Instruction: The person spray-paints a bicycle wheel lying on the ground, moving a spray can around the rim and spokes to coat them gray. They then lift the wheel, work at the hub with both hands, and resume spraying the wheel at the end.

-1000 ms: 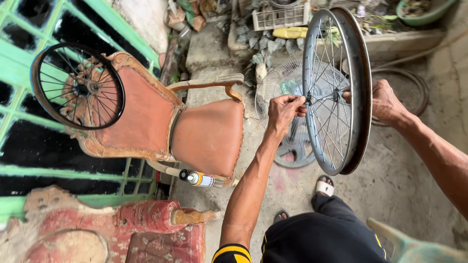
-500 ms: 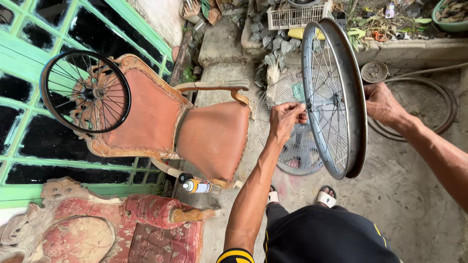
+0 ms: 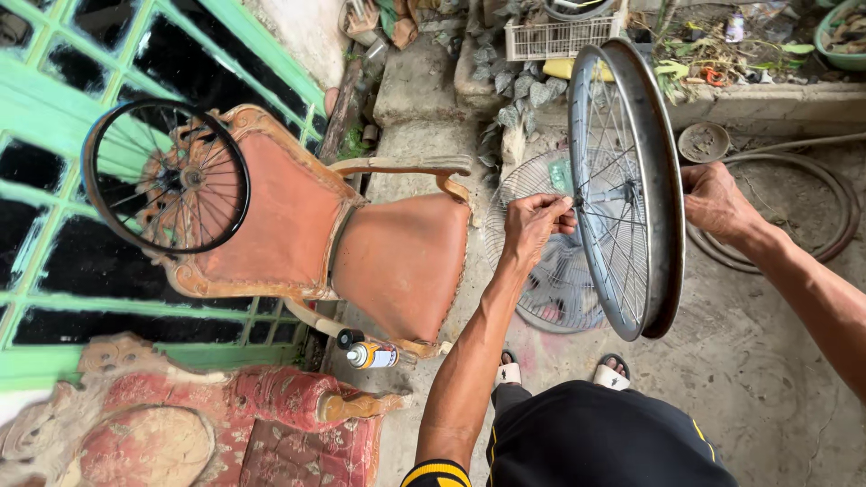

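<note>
I hold a large spoked bicycle wheel [image 3: 651, 180] with a silver metal rim upright in front of me, edge on. My left hand [image 3: 534, 225] is closed on the spokes at the wheel's left face, near the hub. My right hand [image 3: 714, 203] grips the rim's right side. Behind the wheel a round wire fan guard [image 3: 532, 280] lies on the concrete floor.
A wooden armchair [image 3: 361, 252] with brown upholstery stands to the left, a smaller black spoked wheel [image 3: 165, 176] leaning on its back. A spray can [image 3: 370, 354] lies under it. A red patterned sofa [image 3: 207, 424] sits at lower left. A hose coil [image 3: 830, 207] lies right.
The view has shifted slightly and the wheel sits a little lower and closer. Both hands keep their hold on it.
</note>
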